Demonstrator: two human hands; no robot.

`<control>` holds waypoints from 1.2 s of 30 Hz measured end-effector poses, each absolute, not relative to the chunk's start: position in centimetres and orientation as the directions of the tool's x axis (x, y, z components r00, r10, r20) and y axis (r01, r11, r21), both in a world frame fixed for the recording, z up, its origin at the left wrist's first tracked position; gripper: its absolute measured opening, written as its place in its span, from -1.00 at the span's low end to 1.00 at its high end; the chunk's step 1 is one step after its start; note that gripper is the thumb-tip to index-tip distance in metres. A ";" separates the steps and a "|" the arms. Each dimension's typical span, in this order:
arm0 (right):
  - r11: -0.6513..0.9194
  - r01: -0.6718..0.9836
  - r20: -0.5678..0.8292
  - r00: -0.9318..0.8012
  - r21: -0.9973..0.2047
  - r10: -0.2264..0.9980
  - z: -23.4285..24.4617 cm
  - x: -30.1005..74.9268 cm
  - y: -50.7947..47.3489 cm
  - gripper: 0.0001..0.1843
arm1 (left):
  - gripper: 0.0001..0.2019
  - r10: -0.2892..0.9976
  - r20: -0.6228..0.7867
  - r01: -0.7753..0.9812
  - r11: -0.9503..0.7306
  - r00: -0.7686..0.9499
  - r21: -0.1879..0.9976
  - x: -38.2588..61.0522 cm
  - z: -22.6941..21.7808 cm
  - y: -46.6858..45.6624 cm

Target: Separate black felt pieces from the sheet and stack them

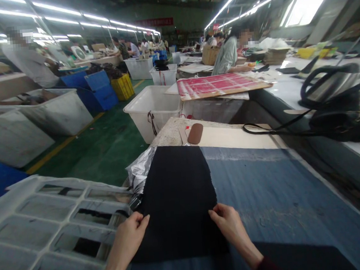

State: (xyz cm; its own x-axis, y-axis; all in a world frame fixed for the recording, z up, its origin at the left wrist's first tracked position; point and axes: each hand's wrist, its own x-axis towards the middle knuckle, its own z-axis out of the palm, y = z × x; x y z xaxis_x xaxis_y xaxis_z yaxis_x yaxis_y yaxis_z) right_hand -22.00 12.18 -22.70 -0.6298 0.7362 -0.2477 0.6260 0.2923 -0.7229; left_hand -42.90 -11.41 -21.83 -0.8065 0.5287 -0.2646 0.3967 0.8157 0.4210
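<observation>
The sheet (178, 197) looks laid out over the counter (165, 132); left hand (131, 234) and right hand (229, 222) pinch its sides, release not yet done.

Head view — forward, down over hands (131, 231), near — green floor (106, 142) beyond.

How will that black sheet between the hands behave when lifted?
The black sheet looks thin and broad, so it is probably light and likely to sag between the left hand and the right hand. Its right edge looks ragged, so it might fray if tugged.
</observation>
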 end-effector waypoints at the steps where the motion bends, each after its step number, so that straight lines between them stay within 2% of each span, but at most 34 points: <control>1: 0.293 0.626 -0.246 -0.629 -0.722 0.738 -22.7 -22.0 12.2 -0.74 | -0.72 0.532 -0.258 0.417 0.821 -0.806 0.390 -42.9 -21.8 -11.4; 4: 0.298 0.625 -0.233 -0.624 -0.721 0.746 -22.5 -22.1 12.0 -0.74 | -0.75 0.520 -0.228 0.468 0.849 -0.823 0.246 -42.7 -21.2 -11.2; 6: 0.302 0.621 -0.221 -0.622 -0.723 0.751 -22.3 -22.0 11.9 -0.75 | -0.80 0.515 -0.129 0.495 0.855 -0.848 0.154 -42.1 -20.6 -10.9; 8: 0.307 0.617 -0.210 -0.622 -0.724 0.754 -22.2 -22.0 11.9 -0.75 | -0.83 0.581 0.054 0.582 0.801 -0.812 0.142 -41.1 -20.1 -10.5; 10: 0.311 0.615 -0.203 -0.621 -0.725 0.757 -22.1 -22.0 11.8 -0.74 | -0.82 0.696 0.214 0.728 0.661 -0.685 0.180 -39.8 -19.8 -9.9; 11: 0.311 0.616 -0.200 -0.619 -0.724 0.759 -22.0 -22.1 11.8 -0.74 | -0.80 0.753 0.252 0.793 0.576 -0.609 0.197 -39.1 -19.9 -9.5; 13: 0.308 0.618 -0.202 -0.616 -0.724 0.761 -22.1 -22.1 11.8 -0.74 | -0.78 0.836 0.250 0.869 0.443 -0.489 0.219 -37.8 -20.1 -8.9; 15: 0.300 0.620 -0.213 -0.616 -0.725 0.758 -22.2 -22.2 11.8 -0.74 | -0.78 0.875 0.214 0.893 0.387 -0.434 0.230 -36.9 -20.5 -8.5; 21: 0.256 0.606 -0.279 -0.647 -0.753 0.710 -20.9 -19.9 12.5 -0.76 | -0.78 0.889 0.156 0.894 0.394 -0.430 0.215 -36.4 -21.0 -8.4; 25: 0.295 0.622 -0.238 -0.628 -0.725 0.741 -18.4 -14.1 12.5 -0.81 | -0.79 0.893 0.159 0.896 0.384 -0.422 0.222 -36.6 -20.8 -8.3; 28: 0.434 0.654 -0.196 -0.664 -0.620 0.721 -18.2 -8.9 11.2 -0.86 | -0.80 0.896 0.154 0.898 0.380 -0.417 0.220 -36.8 -20.7 -8.2; 31: 0.561 0.694 -0.164 -0.682 -0.450 0.712 -20.1 -5.2 9.3 -0.93 | -0.80 0.886 0.190 0.898 0.381 -0.423 0.222 -36.5 -20.4 -8.0; 34: 0.619 0.718 -0.112 -0.677 -0.317 0.728 -22.1 -3.8 7.9 -0.98 | -0.79 0.870 0.251 0.895 0.361 -0.425 0.263 -35.0 -19.7 -7.6; 36: 0.628 0.720 -0.109 -0.678 -0.296 0.727 -22.7 -3.8 7.7 -0.90 | -0.80 0.883 0.257 0.900 0.309 -0.392 0.308 -33.1 -19.2 -7.2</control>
